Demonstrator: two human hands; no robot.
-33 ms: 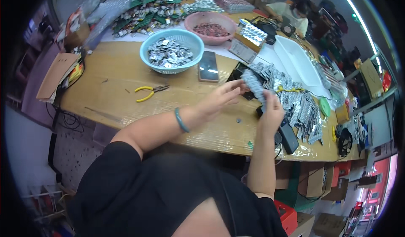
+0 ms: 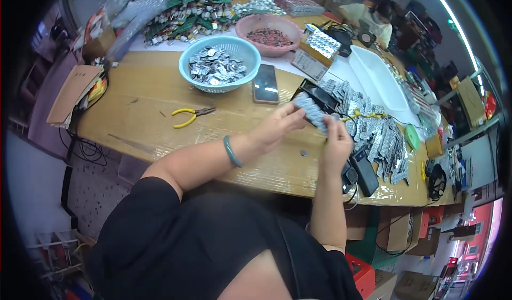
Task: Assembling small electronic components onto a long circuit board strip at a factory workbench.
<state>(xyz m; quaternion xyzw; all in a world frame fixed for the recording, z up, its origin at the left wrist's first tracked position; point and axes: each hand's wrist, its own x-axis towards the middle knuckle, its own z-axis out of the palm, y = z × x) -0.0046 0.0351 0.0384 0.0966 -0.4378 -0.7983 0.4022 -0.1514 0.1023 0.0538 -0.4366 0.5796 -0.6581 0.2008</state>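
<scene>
Between my two hands is a short strip of silvery, ribbed pieces (image 2: 309, 108), tilted with its upper end to the left. My left hand (image 2: 280, 125) holds that upper end, and a bluish-green bangle (image 2: 231, 151) circles the wrist. The strip's lower end is pinched by the fingers of my right hand (image 2: 337, 142). Just beyond the strip stands a black box-like device (image 2: 319, 95). To the right spreads a pile of similar silvery strips (image 2: 380, 140), with a yellow cord-like item (image 2: 368, 115) across it. A small round grey piece (image 2: 303, 153) lies on the table below my hands.
Yellow-handled pliers (image 2: 186, 117) lie at the left. A blue basket (image 2: 188, 77) of silvery pieces, a phone (image 2: 265, 84), a pink basin (image 2: 250, 23) and a white tray (image 2: 373, 78) stand farther back. Black devices (image 2: 365, 172) sit beside my right forearm. Another person (image 2: 373, 25) sits at the far right.
The strip has come lower and to the left, lying less upright. My left hand's fingers, apart beside it before, now close on its upper end. The view has shifted slightly.
</scene>
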